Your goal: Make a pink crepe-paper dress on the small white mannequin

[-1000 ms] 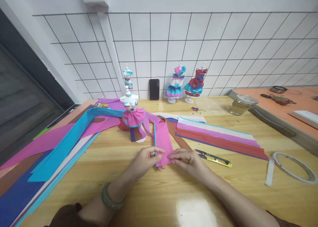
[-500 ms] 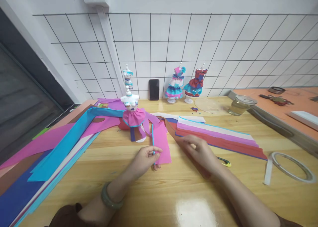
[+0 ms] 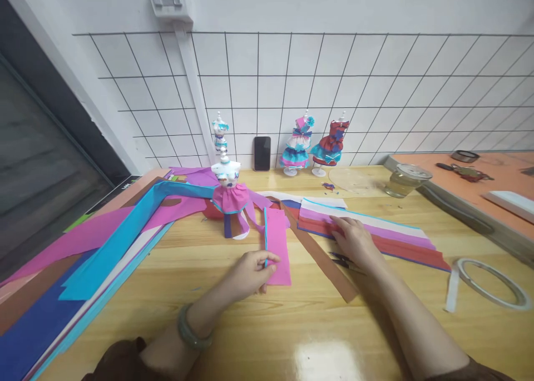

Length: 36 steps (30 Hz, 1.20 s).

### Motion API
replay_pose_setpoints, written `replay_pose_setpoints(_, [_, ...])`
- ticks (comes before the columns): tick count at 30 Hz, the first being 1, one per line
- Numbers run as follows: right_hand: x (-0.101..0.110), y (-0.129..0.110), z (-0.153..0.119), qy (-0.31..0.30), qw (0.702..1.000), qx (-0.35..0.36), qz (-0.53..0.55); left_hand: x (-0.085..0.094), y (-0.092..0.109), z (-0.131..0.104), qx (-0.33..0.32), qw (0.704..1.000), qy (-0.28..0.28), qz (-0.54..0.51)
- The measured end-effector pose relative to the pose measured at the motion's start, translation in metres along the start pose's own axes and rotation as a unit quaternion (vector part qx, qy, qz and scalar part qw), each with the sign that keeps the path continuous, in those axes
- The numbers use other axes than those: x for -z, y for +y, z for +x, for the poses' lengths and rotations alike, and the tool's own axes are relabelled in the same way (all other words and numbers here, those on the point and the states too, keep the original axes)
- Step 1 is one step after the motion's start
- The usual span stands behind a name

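Observation:
My left hand (image 3: 252, 272) pinches the side of a bright pink crepe paper strip (image 3: 278, 247) with a blue edge, low on the strip. My right hand (image 3: 356, 242) lies with fingers stretched over the layered crepe strips (image 3: 400, 233) in white, purple, red and blue. Below that palm, dark scissors (image 3: 345, 261) show in part; the rest is hidden under the hand and wrist. Between the hands a brown strip (image 3: 323, 261) runs slantwise across the table. Behind my left hand stands a small white mannequin (image 3: 226, 172) in a pink skirt (image 3: 231, 198) with blue trim.
Long crepe strips (image 3: 112, 242) cover the left side. At the wall are a phone (image 3: 262, 153), another mannequin (image 3: 220, 130) and two dressed ones, in blue-pink (image 3: 297, 147) and red-blue (image 3: 331, 142). To the right are a tape roll (image 3: 494, 283) and a lidded cup (image 3: 406, 179).
My right hand has left the brown strip and moved right and up onto the layered strips. Dark scissor parts now show beside it. My left hand keeps its pinch on the pink strip.

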State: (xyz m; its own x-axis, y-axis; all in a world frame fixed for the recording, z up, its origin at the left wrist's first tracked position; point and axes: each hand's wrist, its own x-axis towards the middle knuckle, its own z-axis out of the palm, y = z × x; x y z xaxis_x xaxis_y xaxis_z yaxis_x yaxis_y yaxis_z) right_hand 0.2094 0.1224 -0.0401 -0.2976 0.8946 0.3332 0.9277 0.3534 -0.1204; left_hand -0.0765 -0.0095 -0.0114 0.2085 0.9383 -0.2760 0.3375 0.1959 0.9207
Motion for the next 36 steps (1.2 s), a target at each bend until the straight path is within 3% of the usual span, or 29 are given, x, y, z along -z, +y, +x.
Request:
replay_pose_setpoints(5, [-0.001, 0.001, 0.002, 0.001, 1.0, 0.0, -0.002, 0.004, -0.005, 0.001, -0.062, 0.993, 0.036, 0.094])
replay_pose_setpoints(13, [0.012, -0.003, 0.0, 0.047, 0.998, 0.007, 0.049, 0.006, 0.009, -0.008, -0.211, 0.946, 0.094, 0.225])
replay_pose_setpoints(17, [0.027, -0.001, 0.0, 0.126, 0.988, -0.039, 0.076, 0.004, 0.01, -0.01, -0.271, 0.928, 0.086, 0.242])
replay_pose_setpoints(20, [0.038, -0.002, -0.001, 0.235, 0.962, -0.104, 0.093, 0.002, 0.011, -0.012, -0.299, 0.922, 0.062, 0.239])
replay_pose_setpoints(23, [0.043, -0.008, -0.003, 0.305, 0.942, -0.088, 0.107, 0.001, 0.014, -0.015, -0.304, 0.924, 0.043, 0.228])
replay_pose_setpoints(25, [0.041, -0.016, -0.004, 0.271, 0.956, -0.016, 0.107, 0.002, 0.015, -0.015, -0.301, 0.927, 0.04, 0.22])
replay_pose_setpoints(29, [0.033, -0.036, -0.006, 0.146, 0.979, 0.102, 0.097, 0.002, 0.016, -0.016, -0.294, 0.931, 0.043, 0.211])
replay_pose_setpoints(32, [0.029, -0.049, -0.008, 0.11, 0.981, 0.13, 0.091, 0.001, 0.017, -0.017, -0.299, 0.93, 0.036, 0.211])
replay_pose_setpoints(36, [0.028, -0.056, -0.01, 0.109, 0.978, 0.145, 0.102, 0.0, 0.017, -0.018, -0.282, 0.937, 0.007, 0.207])
